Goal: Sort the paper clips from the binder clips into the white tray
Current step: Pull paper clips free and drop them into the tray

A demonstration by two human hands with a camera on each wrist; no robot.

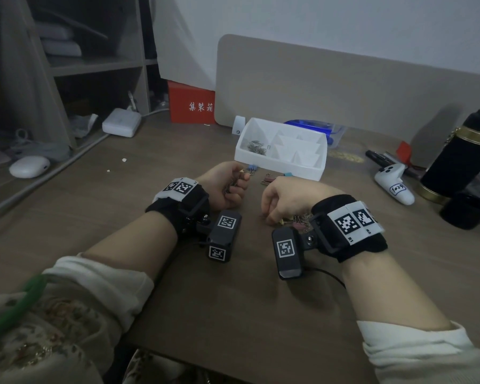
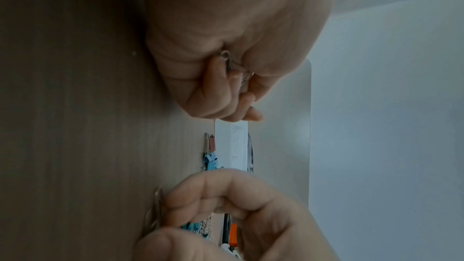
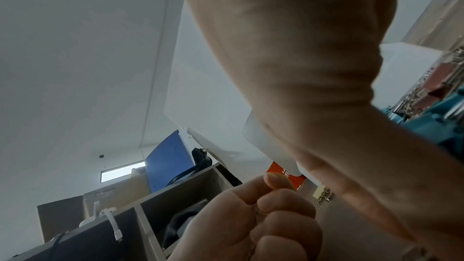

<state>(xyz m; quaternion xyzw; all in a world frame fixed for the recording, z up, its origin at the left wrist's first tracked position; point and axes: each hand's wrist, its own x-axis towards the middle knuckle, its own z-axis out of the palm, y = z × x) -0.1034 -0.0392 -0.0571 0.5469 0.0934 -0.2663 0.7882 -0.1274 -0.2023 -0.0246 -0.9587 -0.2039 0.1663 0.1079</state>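
The white tray [image 1: 306, 170] stands mid-table, with a heap of paper clips [image 1: 257, 147] in its left compartment. My left hand [image 1: 240, 184] is curled into a fist in front of the tray, gripping a bunch of paper clips [image 2: 231, 66]. My right hand [image 1: 270, 218] bends down over a mixed pile of clips [image 1: 299, 218]. Its thumb and index finger pinch a wire paper clip [image 2: 156, 207] against the table. Blue binder clips [image 2: 210, 161] and a brown binder clip [image 2: 212, 144] lie along the tray's front wall. Teal binder clips [image 3: 439, 124] lie beside the right palm.
A black flask [image 1: 463, 159], a black cup [image 1: 466, 210], a white controller [image 1: 394, 184] and pens sit at the right. A beige divider [image 1: 344, 84] rises behind the tray, with a blue box [image 1: 313, 126] at its foot. A white mouse [image 1: 29, 166] lies far left.
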